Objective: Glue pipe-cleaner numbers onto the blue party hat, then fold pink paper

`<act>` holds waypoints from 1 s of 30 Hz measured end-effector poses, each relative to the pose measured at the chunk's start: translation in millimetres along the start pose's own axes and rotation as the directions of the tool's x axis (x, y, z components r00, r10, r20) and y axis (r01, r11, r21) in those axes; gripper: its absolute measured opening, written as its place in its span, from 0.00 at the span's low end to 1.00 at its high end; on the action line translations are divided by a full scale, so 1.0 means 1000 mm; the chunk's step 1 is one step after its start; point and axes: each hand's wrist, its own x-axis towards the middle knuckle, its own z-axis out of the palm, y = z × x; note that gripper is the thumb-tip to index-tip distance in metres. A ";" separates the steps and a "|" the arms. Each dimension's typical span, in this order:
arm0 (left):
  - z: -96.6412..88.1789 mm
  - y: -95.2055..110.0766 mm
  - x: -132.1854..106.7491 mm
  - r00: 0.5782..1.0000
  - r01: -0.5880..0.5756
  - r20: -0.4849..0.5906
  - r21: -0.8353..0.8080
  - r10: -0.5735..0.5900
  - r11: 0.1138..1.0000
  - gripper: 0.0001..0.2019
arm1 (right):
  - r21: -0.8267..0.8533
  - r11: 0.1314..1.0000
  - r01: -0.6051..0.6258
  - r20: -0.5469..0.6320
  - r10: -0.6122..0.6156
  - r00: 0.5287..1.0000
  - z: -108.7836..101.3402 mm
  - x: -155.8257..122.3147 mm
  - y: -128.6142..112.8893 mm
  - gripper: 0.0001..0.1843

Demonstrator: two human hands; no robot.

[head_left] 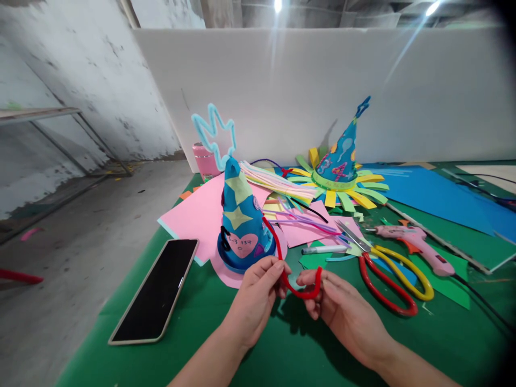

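Note:
A red pipe cleaner (pixel 303 294), bent into a hook at its right end, spans both hands above the green table. My left hand (pixel 260 290) pinches it between thumb and fingers, and its straight end rises past the hat. At the curled end, my right hand (pixel 342 306) has its fingers closed around the bend. Just behind my hands stands a blue paper cone hat (pixel 235 215) with yellow stars, a pink heart with writing and a light blue crown-shaped pipe cleaner (pixel 215 131) on its tip. Part of its brim is hidden by my left hand.
Scissors (pixel 387 269) with red and yellow handles and a pink glue gun (pixel 419 242) lie to the right. A phone (pixel 157 290) rests at left. Behind are a second blue hat (pixel 338 161) with paper strips, loose pipe cleaners (pixel 278 180), a pen (pixel 325 249) and blue sheets (pixel 439 193).

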 end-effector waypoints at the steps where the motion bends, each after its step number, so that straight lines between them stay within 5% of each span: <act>1: 0.000 0.000 0.000 1.000 0.002 0.006 -0.006 -0.002 1.000 0.07 | 0.002 1.000 0.009 0.001 -0.009 1.000 0.000 0.000 0.000 0.10; 11: -0.001 0.006 -0.002 0.991 0.029 0.133 -0.147 -0.010 0.989 0.07 | 0.018 0.999 -0.045 -0.025 0.046 0.999 -0.006 0.002 0.004 0.12; 22: 0.001 0.004 -0.001 0.999 0.052 0.022 -0.122 -0.049 0.991 0.11 | -0.089 0.996 0.014 -0.108 -0.024 0.994 -0.011 0.006 -0.003 0.11; 30: 0.001 -0.002 -0.001 0.993 0.071 0.100 -0.038 -0.067 0.997 0.15 | -0.405 0.908 0.106 -0.127 -0.170 0.977 -0.014 0.015 -0.018 0.11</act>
